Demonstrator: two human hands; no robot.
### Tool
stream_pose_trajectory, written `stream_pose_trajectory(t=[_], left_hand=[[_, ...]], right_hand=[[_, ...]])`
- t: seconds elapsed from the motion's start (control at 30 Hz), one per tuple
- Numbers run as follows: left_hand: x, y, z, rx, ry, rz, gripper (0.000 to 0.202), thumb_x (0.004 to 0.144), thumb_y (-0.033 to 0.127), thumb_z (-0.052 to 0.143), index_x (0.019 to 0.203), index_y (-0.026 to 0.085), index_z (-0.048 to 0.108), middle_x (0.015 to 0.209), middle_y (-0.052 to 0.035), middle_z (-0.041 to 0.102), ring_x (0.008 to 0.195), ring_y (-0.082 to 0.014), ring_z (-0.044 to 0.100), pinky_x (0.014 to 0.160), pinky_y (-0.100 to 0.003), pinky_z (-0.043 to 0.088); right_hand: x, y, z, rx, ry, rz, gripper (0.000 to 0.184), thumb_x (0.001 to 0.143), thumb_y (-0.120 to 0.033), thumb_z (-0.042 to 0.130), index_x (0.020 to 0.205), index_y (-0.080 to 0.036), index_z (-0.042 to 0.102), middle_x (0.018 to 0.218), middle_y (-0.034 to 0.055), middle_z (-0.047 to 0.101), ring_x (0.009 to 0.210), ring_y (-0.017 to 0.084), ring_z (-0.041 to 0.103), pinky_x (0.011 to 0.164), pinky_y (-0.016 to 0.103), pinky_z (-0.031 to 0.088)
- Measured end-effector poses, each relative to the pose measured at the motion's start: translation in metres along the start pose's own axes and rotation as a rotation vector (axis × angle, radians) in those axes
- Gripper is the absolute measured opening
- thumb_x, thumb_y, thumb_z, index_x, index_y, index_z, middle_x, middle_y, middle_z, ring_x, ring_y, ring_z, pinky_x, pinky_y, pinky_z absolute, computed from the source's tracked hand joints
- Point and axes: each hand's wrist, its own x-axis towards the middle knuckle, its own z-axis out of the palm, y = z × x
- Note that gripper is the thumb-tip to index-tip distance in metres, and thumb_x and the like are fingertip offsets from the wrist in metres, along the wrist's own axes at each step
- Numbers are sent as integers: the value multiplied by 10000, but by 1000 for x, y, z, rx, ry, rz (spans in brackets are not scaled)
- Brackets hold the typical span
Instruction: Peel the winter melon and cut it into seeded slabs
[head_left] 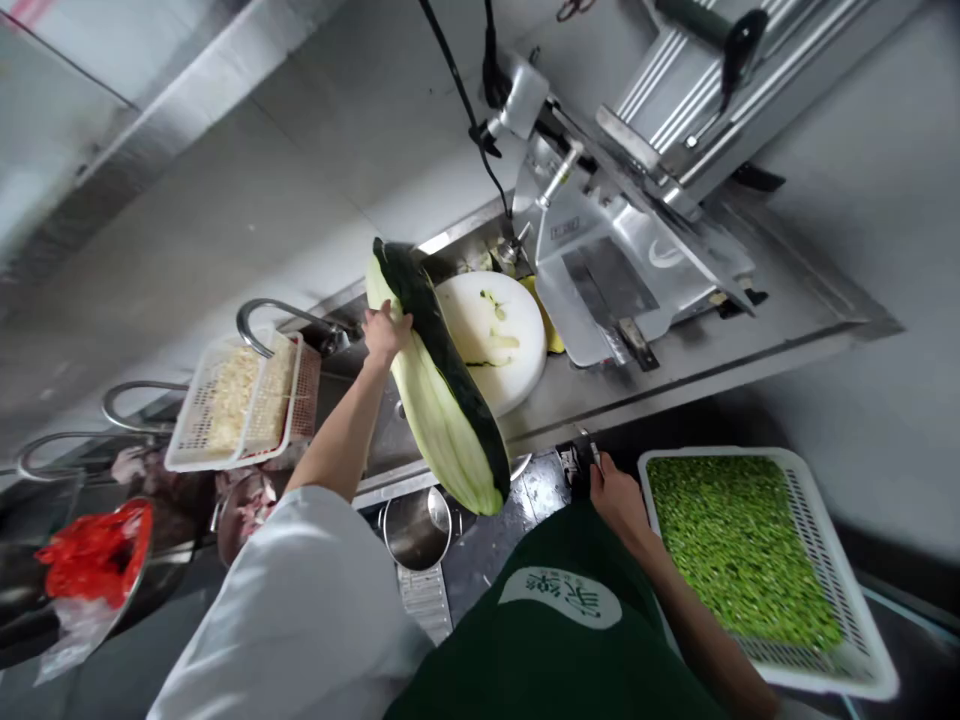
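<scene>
A long winter melon, partly peeled to pale green with a dark green strip of skin left on, leans across the sink edge beside a round white cutting board. My left hand grips its upper part, thumb and fingers around the pale side. Down by the counter's front edge, my right hand is closed around a slim metal peeler, apart from the melon. Scraps of peel lie on the board.
A metal slicer stands right of the board, with a cleaver on it. White baskets hold chopped greens at right and pale shreds at left. Curved taps overhang the sinks. A steel pot sits below.
</scene>
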Motion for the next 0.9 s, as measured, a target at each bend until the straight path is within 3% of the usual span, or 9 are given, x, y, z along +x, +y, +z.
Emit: stream_pose_trajectory(t=[0.13,0.27,0.37,0.47,0.53,0.63,0.7,0.8,0.9], left_hand=[[44,13,-1,60,-32,-55,826,812,613,809,1458,148,584,1536,-322,464,1432,-582,447,1092,-748,445],[76,16,2,72,2,-18,563,865,428,771,1351,157,684,1487,-272,528,1408,-515,499,1108,-653,499],[78,6,5,39,32,87,353,942,295,622,1239,174,770,1367,-226,635,1273,-411,649,1117,-531,531],[73,-5,1,-10,46,127,343,960,209,516,1105,161,823,1224,-195,739,1120,-350,739,1085,-473,559],[65,-14,-13,-95,88,146,351,951,205,511,1070,149,836,1138,-167,791,1046,-318,766,1055,-446,585],[33,-41,-56,-303,232,112,351,933,298,564,1102,160,840,1103,-124,822,979,-285,790,972,-421,641],[-7,-69,-97,-442,355,44,337,902,375,617,1080,214,853,1069,-90,836,965,-282,808,928,-423,666],[-87,-129,-164,-540,592,-74,236,807,420,730,979,359,878,956,-4,847,954,-311,824,878,-457,681],[-168,-209,-218,-485,777,-192,250,750,365,760,930,501,867,947,79,847,1013,-313,818,768,-422,672]], right_hand=[[52,-41,-16,6,-31,-107,373,1068,-217,403,1289,-76,669,926,175,800,826,277,788,726,317,519],[94,-64,-28,-6,-13,-211,403,1067,-236,395,1334,-84,656,927,163,801,808,285,785,717,325,522],[117,-72,-33,-9,-12,-220,399,1066,-248,404,1317,-80,665,932,169,797,803,287,778,701,321,506],[130,-81,-36,-5,-20,-203,408,1059,-282,422,1315,-81,669,925,173,791,789,294,765,694,327,492],[134,-89,-35,23,-36,-218,420,1057,-305,422,1320,-89,669,932,169,791,788,292,757,704,330,486],[133,-102,-31,64,-51,-242,418,1048,-330,410,1281,-116,684,910,145,788,787,286,742,720,330,472],[132,-111,-27,73,-39,-244,414,1036,-339,404,1248,-133,695,903,139,788,777,282,728,719,331,458],[132,-123,-22,96,-8,-276,414,1017,-353,405,1211,-157,714,955,153,797,802,278,718,723,331,447],[135,-131,-20,111,25,-271,448,978,-409,421,1180,-163,736,945,173,794,819,293,717,723,355,471]])
